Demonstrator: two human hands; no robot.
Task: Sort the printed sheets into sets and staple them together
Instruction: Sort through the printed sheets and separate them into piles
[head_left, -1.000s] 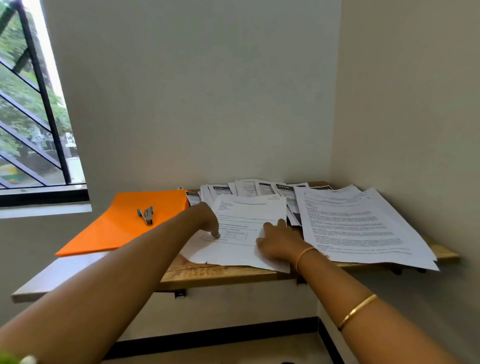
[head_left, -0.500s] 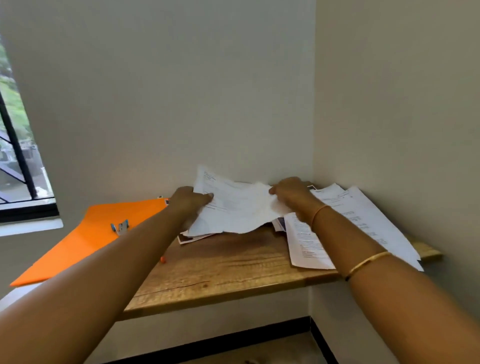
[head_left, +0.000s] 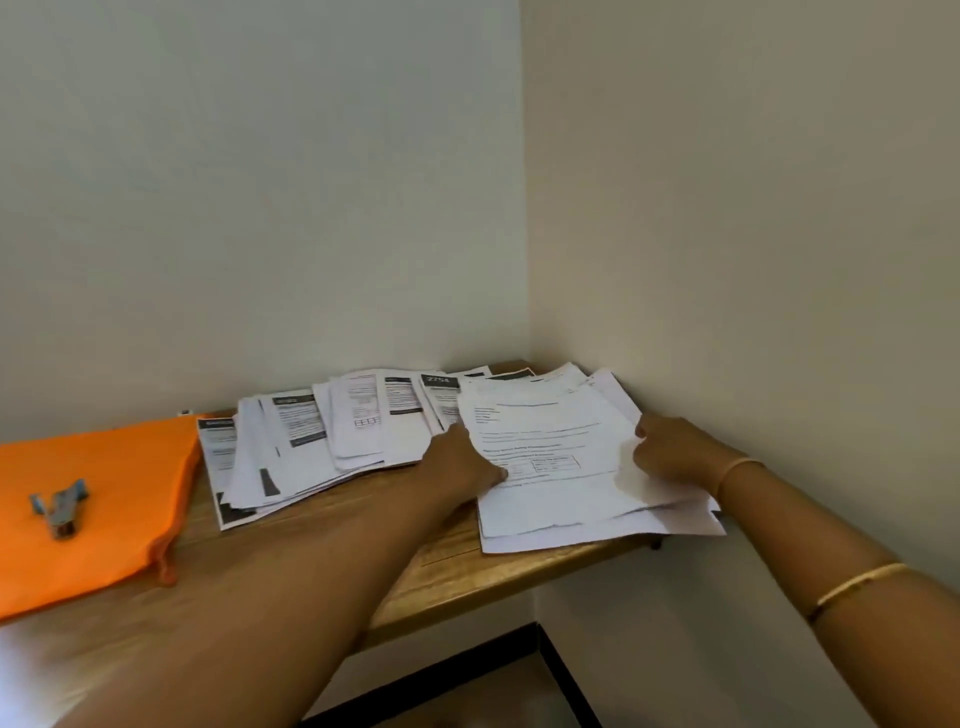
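On shelf (head_left: 441, 571), left hand (head_left: 462, 462), right hand (head_left: 675, 452) holding sheet (head_left: 550, 441)

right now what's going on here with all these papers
A person is sorting printed sheets on a wooden shelf in a corner. The left hand and the right hand hold the top sheet by its two side edges, over a pile at the shelf's right end. More sheets lie fanned out in the middle. A stapler rests untouched on an orange folder at the left, so nothing is being stapled yet.
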